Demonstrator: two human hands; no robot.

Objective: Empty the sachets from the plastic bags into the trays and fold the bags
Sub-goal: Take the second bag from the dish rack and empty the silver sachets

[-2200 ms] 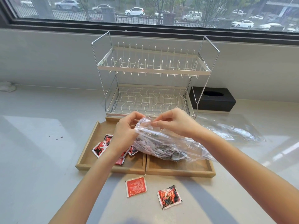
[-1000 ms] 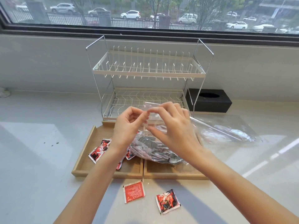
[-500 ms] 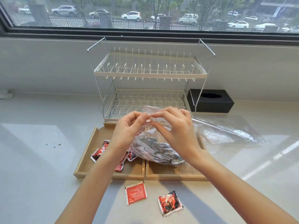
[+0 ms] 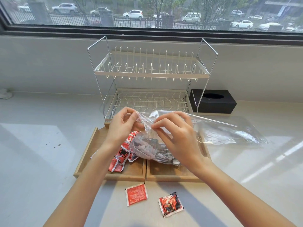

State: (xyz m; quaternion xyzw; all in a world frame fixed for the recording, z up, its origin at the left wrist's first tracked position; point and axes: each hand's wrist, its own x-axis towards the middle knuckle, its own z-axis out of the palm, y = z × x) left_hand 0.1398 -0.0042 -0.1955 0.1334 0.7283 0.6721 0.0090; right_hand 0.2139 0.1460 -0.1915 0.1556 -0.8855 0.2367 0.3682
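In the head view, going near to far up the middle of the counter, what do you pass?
Two loose sachets → wooden trays → sachet-filled plastic bag pinched by left hand and right hand → dish rack → window.

A wire dish rack (image 4: 151,89) is standing close behind the wooden trays (image 4: 146,173), blocking reach from the back. Two loose sachets (image 4: 136,194) are lying on the counter (image 4: 41,161) just before them; its left side is lying open.
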